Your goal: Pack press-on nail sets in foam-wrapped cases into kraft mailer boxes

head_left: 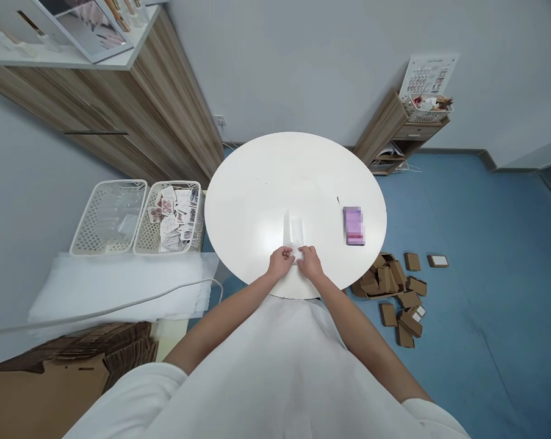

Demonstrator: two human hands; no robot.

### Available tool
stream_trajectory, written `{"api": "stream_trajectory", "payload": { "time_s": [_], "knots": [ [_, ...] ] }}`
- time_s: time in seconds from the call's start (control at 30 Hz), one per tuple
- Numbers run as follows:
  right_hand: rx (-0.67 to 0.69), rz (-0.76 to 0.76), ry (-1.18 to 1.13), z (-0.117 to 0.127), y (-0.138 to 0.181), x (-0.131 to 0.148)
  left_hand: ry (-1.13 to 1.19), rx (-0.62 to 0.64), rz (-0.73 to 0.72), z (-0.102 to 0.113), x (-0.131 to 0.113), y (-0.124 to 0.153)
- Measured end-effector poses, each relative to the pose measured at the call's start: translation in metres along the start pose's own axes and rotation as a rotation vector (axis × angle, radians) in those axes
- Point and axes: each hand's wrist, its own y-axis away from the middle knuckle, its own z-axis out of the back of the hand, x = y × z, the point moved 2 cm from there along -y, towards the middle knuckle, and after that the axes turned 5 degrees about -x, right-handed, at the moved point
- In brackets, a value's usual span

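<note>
Near the front edge of the round white table (252, 201) lies a small translucent white packaging piece (296, 228), with a thin flap on its left side; its exact kind is unclear. My left hand (281, 262) has its fingers curled and pinched at the near left corner of it. At the near right corner, my right hand (310, 262) grips it with bent fingers. Both hands are close together, and their fingertips cover the near end. A phone-sized item (354, 225), blurred purple and pink, lies to the right on the table.
Left of the table are a white basket of printed cards (177, 216), a basket with clear plastic (113, 216), a stack of white sheets (119, 286) and folded cardboard (41, 396). Small brown boxes (387, 277) lie on the floor at right. A wooden shelf unit (385, 125) stands behind.
</note>
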Motion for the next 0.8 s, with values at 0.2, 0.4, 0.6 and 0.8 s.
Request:
{"api": "stream_trajectory", "payload": {
  "time_s": [0.2, 0.4, 0.6, 0.8],
  "knots": [
    [0.055, 0.026, -0.103, 0.001, -0.004, -0.008, -0.307, 0.033, -0.167, -0.018, -0.004, 0.012],
    [0.176, 0.010, -0.344, 0.011, -0.004, -0.021, -0.526, 0.080, -0.260, -0.028, -0.006, 0.024],
    [0.050, 0.267, -0.224, 0.035, -0.013, -0.014, -0.744, 0.066, -0.259, -0.043, -0.018, 0.032],
    [0.257, 0.617, 0.065, 0.025, -0.020, -0.005, -0.794, 0.032, -0.239, -0.052, -0.017, 0.056]
  ]
}}
